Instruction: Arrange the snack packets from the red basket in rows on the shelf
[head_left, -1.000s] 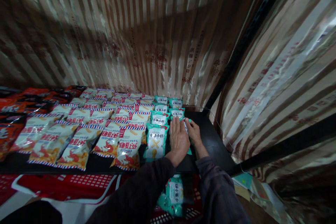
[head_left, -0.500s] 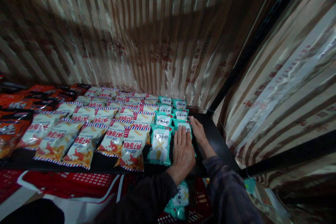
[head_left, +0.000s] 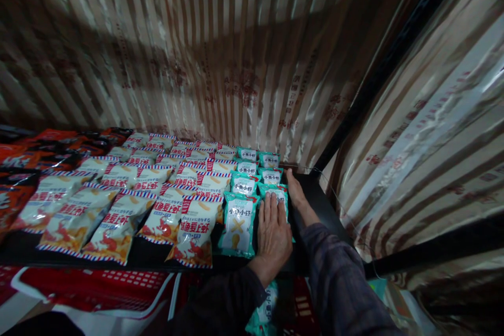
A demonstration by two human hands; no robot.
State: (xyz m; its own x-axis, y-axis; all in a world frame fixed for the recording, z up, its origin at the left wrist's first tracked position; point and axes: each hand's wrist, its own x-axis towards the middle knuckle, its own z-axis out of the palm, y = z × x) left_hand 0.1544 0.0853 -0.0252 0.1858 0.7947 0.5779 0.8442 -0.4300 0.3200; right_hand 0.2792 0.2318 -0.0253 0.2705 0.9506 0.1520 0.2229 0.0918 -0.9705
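Observation:
Teal snack bags stand in two columns at the right end of the row on the black shelf. My left hand lies flat on the front of a teal bag in the right column, fingers stretched out. Along the right side of that column, my right hand stands edgewise, fingers straight and pointing to the back, close against the bags. Beside my left hand is the front teal bag of the left column. White-and-orange snack bags stand directly left of it.
Orange-and-black bags fill the shelf's far left. A red basket with a white rim sits below the shelf edge, and another teal bag lies under my left arm. Striped curtain hangs behind; a black post rises at the right.
My right hand has slid slightly toward the back along the column's side. My left hand stays on the same bag. The view has shifted a little.

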